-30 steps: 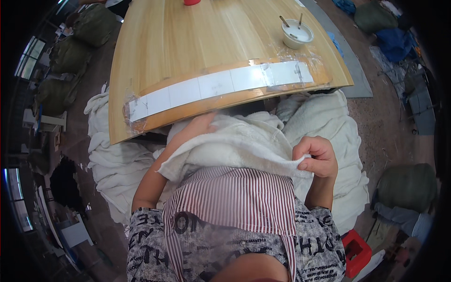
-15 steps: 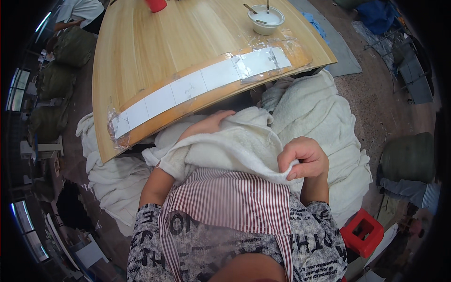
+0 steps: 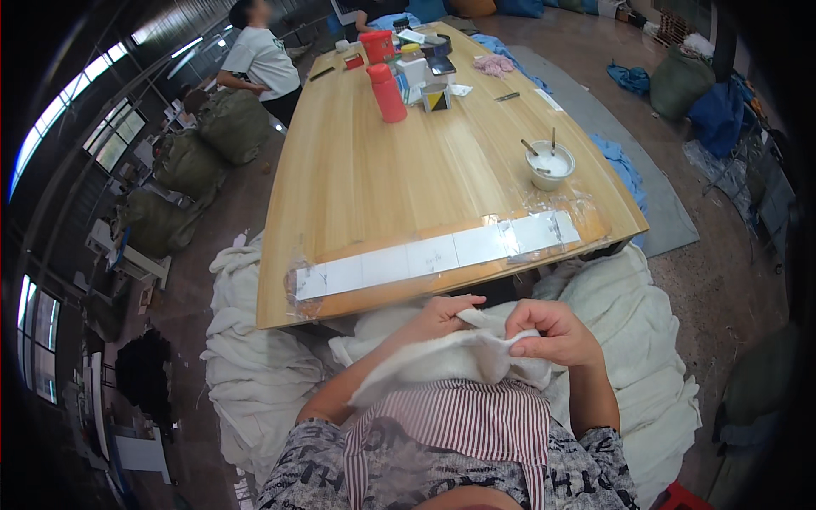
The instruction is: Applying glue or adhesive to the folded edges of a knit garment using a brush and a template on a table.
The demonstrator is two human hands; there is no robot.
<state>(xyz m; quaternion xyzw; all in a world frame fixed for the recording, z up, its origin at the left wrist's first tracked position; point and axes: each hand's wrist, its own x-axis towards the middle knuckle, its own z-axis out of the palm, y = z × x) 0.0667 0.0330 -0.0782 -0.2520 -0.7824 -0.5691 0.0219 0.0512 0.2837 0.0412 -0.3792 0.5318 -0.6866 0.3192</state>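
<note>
A white fleecy cloth (image 3: 442, 355) lies bunched above my striped apron (image 3: 463, 421), at the near edge of the table. My right hand (image 3: 557, 333) pinches an edge of it between thumb and fingers. Close by on the left, my left hand (image 3: 444, 316) grips another part of the cloth, its index finger stretched to the right. Its thumb is partly hidden, and the cloth covers part of my left forearm. Between the two hands the fabric is gathered into a fold.
A wooden table (image 3: 399, 170) has a taped white paper strip (image 3: 433, 258) along its near edge. On it stand a bowl (image 3: 551, 165) of white stuff with sticks and a red bottle (image 3: 387, 93). White cloth heaps (image 3: 251, 365) flank me. A person (image 3: 259, 64) stands far left near green sacks (image 3: 234, 126).
My view has lifted, showing more of the table. My hands have come closer together. The cloth, earlier spread wide over my left forearm, is now more gathered between them.
</note>
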